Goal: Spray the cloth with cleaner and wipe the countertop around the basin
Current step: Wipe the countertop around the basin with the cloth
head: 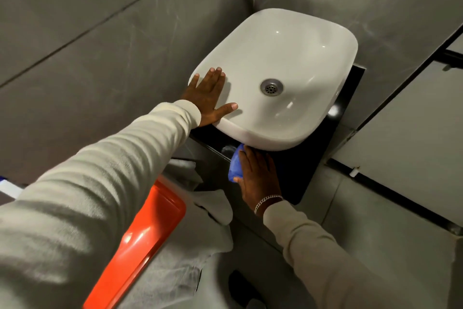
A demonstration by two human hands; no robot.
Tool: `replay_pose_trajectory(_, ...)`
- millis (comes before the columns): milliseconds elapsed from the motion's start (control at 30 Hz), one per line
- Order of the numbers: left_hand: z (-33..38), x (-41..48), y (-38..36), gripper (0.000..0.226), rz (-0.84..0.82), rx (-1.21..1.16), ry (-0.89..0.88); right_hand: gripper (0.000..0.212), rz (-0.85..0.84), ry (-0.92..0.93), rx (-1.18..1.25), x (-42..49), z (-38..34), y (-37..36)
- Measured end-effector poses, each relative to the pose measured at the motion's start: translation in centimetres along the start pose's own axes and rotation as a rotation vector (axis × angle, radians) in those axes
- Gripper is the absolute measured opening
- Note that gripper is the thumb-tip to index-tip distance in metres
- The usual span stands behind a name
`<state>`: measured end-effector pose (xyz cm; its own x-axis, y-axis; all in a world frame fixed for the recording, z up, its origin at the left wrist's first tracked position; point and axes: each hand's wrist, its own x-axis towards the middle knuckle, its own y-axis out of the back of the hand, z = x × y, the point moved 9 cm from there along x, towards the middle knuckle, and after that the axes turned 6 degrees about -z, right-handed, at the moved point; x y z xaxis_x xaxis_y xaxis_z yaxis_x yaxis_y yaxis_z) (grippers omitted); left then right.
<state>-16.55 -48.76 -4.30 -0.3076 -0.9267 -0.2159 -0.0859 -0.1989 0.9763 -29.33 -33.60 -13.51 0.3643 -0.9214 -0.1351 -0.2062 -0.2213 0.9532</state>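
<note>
A white basin (295,40) with a metal drain (271,86) sits on a glossy black countertop (313,163) in a grey tiled corner. My left hand (209,97) lies flat and spread on the basin's near-left rim, holding nothing. My right hand (258,176) presses a blue cloth (235,164) flat on the black countertop just in front of the basin; most of the cloth is hidden under the palm. No spray bottle is in view.
An orange plastic object (145,236) stands low at the left, beside grey-white fabric (213,206). Grey wall tiles (100,45) close in the left and back. A pale partition panel (413,121) with black edging runs along the right.
</note>
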Motion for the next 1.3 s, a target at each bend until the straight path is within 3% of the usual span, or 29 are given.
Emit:
replay_pose_trajectory(433, -2.6, 1.5, 0.8, 0.103, 0.027, 0.0, -0.059, 0.081, 0.021, 0.131, -0.222, 3.1, -3.6, -0.3)
replay_pose_trajectory(567, -2.5, 1.7, 0.8, 0.1, 0.038, -0.016, -0.123, 0.082, 0.12, 0.133, -0.205, 3.9, -4.2, -0.3)
replay_pose_trajectory(1033, -3.4, 2.8, 1.7, 0.094, 0.057, 0.018, -0.323, 0.082, 0.085, 0.113, -0.145, 8.8, -7.9, -0.7)
replay_pose_trajectory(1200, -3.7, 3.2, 1.7, 0.096, 0.016, 0.025, -0.4, 0.103, 0.012, 0.096, -0.074, 9.3, -8.1, -1.5)
replay_pose_trajectory(1300, -3.8, 3.5, 1.9, 0.096, 0.005, 0.06, -0.439, 0.095, 0.053, 0.072, -0.02, 9.7, -8.1, -1.3)
